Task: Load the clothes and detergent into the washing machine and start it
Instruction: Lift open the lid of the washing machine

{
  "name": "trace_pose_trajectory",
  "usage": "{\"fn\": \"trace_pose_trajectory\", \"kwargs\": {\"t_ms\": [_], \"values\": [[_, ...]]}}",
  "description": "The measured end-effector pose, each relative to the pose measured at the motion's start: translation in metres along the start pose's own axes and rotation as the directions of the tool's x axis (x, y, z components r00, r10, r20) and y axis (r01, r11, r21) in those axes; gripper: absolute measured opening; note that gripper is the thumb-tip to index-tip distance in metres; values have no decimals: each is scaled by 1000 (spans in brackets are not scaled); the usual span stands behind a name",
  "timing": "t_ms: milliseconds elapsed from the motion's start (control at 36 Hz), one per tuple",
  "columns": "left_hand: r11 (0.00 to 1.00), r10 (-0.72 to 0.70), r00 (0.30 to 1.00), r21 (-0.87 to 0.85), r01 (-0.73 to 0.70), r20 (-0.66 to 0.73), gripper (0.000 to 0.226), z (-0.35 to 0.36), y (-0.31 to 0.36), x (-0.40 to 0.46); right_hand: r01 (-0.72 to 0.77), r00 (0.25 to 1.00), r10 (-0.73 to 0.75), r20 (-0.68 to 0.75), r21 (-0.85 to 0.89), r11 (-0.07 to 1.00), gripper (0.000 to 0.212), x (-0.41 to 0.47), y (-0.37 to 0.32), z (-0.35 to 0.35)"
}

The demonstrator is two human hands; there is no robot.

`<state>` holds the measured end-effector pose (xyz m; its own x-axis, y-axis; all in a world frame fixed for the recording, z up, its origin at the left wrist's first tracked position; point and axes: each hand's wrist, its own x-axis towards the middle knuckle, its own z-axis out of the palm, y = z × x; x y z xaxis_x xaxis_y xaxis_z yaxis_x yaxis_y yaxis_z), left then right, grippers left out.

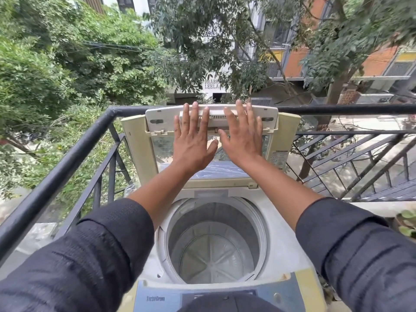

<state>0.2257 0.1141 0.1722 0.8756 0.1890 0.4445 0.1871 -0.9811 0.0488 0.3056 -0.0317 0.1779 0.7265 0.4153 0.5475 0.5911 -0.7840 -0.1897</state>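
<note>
Head view, hands point(193, 140) on raised lid point(162, 122)

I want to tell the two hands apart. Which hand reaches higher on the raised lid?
The left hand: its fingertips reach the top edge of the lid, while the right hand lies a little lower.

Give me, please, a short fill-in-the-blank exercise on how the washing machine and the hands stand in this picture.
1. The lid of the washing machine is folded up, so the machine stands ____.
2. The drum holds ____ clothes.
3. The left hand and the right hand both lie with straight fingers on the ____.
4. Behind the machine runs a black ____.

Missing words: open; no; lid; railing
</note>
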Motion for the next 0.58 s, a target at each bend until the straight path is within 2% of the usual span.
{"fn": "trace_pose_trajectory", "kwargs": {"t_ms": [361, 583], "values": [[998, 7, 998, 62, -3, -66, 89, -7, 3, -18, 57, 998, -58, -19, -79, 995, 73, -18, 2, -9], [999, 26, 993, 22, -23, -113, 86, -10, 6, -24, 72, 997, -76, -31, -100, 992, 75, -24, 2, -13]]}}
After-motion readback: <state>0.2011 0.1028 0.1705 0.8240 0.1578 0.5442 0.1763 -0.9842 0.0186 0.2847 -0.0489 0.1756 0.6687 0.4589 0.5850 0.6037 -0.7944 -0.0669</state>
